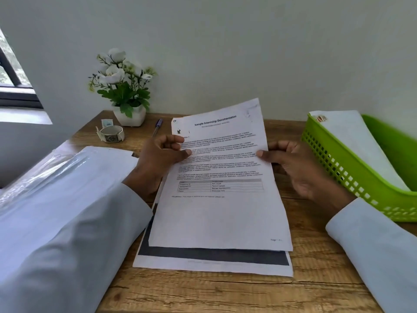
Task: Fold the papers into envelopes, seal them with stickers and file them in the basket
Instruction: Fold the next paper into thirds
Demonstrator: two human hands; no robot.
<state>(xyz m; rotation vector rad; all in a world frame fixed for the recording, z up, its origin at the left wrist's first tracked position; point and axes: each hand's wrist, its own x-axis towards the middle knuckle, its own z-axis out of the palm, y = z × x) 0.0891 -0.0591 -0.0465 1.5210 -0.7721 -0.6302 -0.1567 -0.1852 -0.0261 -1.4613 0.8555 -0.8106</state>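
Note:
A printed sheet [221, 206] headed "Sample Internship Documentation" is lifted at its far end above a second paper [212, 263] with a dark band, which lies flat on the wooden desk [225, 294]. My left hand [160, 154] pinches the sheet's left edge and my right hand [293, 163] pinches its right edge, thumbs on top. A roll of stickers [111, 133] sits at the back left. The green basket [352, 175] stands at the right, with a folded white envelope [354, 145] leaning inside it.
A potted white flower [124, 86] stands at the back against the wall, a pen [157, 127] beside it. A small stamp-like sticker [107, 123] lies behind the roll. More white papers [90, 163] lie at the left under my sleeve. A window is at far left.

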